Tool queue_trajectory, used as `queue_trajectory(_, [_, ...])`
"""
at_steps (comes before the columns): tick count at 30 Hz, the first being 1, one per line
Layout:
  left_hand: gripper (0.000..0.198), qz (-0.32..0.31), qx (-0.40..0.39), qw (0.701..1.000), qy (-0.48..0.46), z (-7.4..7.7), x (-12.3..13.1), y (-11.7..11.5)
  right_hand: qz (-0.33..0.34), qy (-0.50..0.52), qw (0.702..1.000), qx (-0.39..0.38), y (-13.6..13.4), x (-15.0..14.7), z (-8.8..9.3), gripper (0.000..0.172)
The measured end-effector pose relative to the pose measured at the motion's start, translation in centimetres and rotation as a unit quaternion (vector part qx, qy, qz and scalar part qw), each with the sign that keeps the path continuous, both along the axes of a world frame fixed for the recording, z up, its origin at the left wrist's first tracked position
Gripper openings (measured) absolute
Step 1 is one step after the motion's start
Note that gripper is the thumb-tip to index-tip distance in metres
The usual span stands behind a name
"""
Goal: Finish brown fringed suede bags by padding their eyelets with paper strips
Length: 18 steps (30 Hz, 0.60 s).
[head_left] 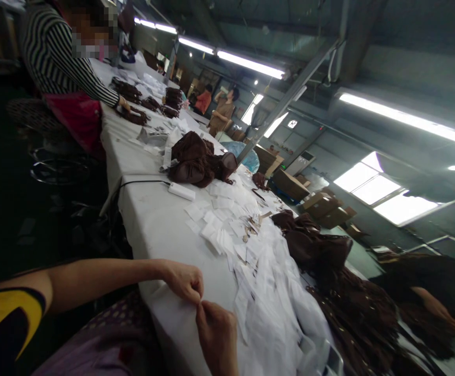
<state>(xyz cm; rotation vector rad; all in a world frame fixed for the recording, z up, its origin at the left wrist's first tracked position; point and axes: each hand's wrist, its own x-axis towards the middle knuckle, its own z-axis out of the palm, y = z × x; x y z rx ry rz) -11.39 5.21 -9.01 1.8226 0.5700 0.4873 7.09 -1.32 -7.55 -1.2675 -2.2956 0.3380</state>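
My left hand (183, 279) and my right hand (217, 331) meet fingertip to fingertip over the near end of the white-covered table (152, 230). Both are closed in a pinch. Whatever lies between the fingers, if anything, is too small or hidden to name. Just beyond my hands, to the right, a heap of white paper slips (227, 209) spreads along the table, with thin white plastic or tissue sheets (278, 292) nearer to me. Dark brown leather-like pieces (196, 159) are piled farther up the table.
More brown pieces (352, 303) lie heaped along the right side. A white power strip (182, 191) with a black cable rests near the left edge. A co-worker in striped sleeves (70, 52) works at the far left; another person's arm (439, 308) reaches in at right.
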Motion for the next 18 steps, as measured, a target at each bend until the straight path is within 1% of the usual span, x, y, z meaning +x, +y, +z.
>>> queue_trajectory(4, [0.013, 0.037, -0.080, 0.996, -0.005, -1.0, 0.2, -0.1, -0.004, -0.016, 0.992, 0.126, -0.6, 0.0, -0.7, 0.028])
queue_trajectory(8, [0.016, 0.070, -0.169, 0.983, -0.020, -1.9, 1.0, -0.7, 0.003, -0.064, 0.964, 0.258, -1.1, -0.2, -0.9, 0.027])
queue_trajectory(10, [0.018, 0.088, -0.210, 0.973, -0.028, -2.3, 1.6, -0.9, 0.028, -0.071, 0.953, 0.292, -1.2, -0.4, -0.7, 0.024])
queue_trajectory(11, [0.017, 0.097, -0.226, 0.969, -0.032, -2.3, 1.8, -0.9, 0.040, -0.063, 0.952, 0.298, -1.3, -0.4, -0.6, 0.023])
queue_trajectory(12, [0.017, 0.105, -0.237, 0.965, -0.036, -2.3, 1.8, -0.8, 0.047, -0.044, 0.956, 0.288, -1.3, -0.3, -0.4, 0.022])
queue_trajectory(13, [0.017, 0.110, -0.243, 0.963, -0.039, -2.2, 1.7, -0.7, 0.044, -0.016, 0.965, 0.257, -1.2, -0.1, -0.3, 0.020])
queue_trajectory(14, [0.017, 0.110, -0.244, 0.963, -0.042, -1.9, 1.5, -0.4, 0.028, 0.016, 0.978, 0.205, -1.1, 0.2, -0.1, 0.017])
queue_trajectory(16, [0.017, 0.097, -0.235, 0.966, -0.044, -1.2, 0.5, 0.3, -0.017, 0.068, 0.996, 0.050, -0.8, 1.0, 0.2, 0.021])
queue_trajectory(18, [0.019, 0.072, -0.225, 0.971, -0.036, -0.4, -0.8, 1.0, -0.039, 0.078, 0.989, -0.116, -0.4, 1.9, 0.1, 0.027])
